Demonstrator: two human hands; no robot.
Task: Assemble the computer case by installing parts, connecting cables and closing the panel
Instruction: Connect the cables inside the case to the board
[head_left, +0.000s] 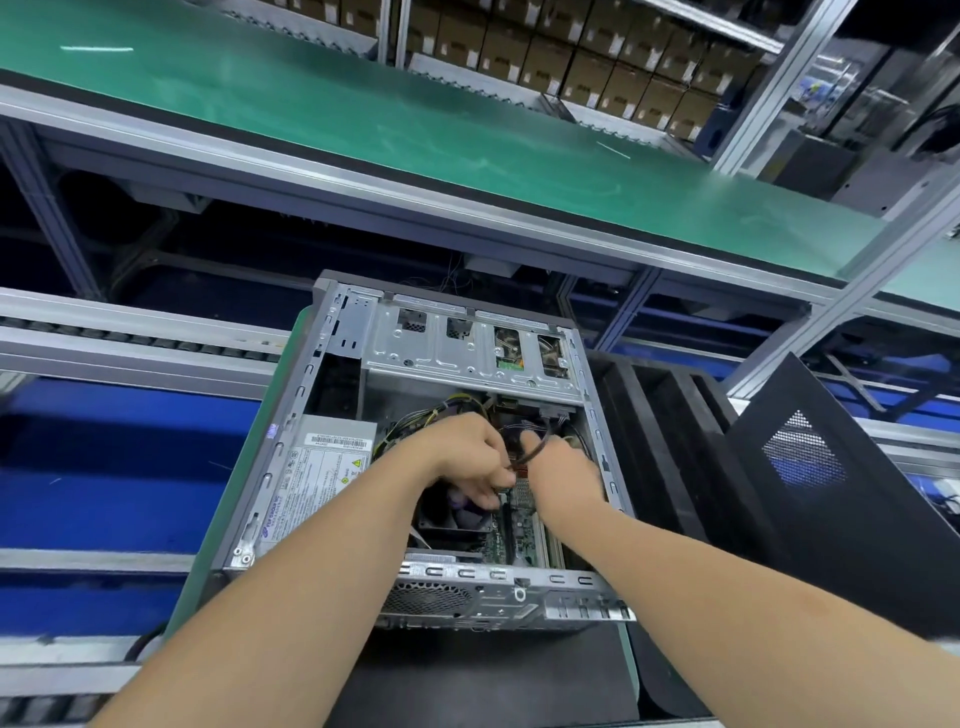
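Note:
An open computer case (291, 467) lies on its side in front of me, its inside facing up. A power supply (317, 478) with a white label fills the left side, and a silver drive cage (447, 348) spans the far end. The green motherboard (514, 540) shows at the near right. Both hands reach into the middle. My left hand (467, 457) curls its fingers over the fan area and pinches a dark cable (535, 452). My right hand (561, 462) grips the same cable just to the right. The cable's ends are hidden by the fingers.
The black side panel (810, 493) with a mesh vent leans against a black rack to the right of the case. A green conveyor belt (363, 119) runs across the back, with stacked cardboard boxes (597, 57) behind it. Roller rails (130, 338) lie at the left.

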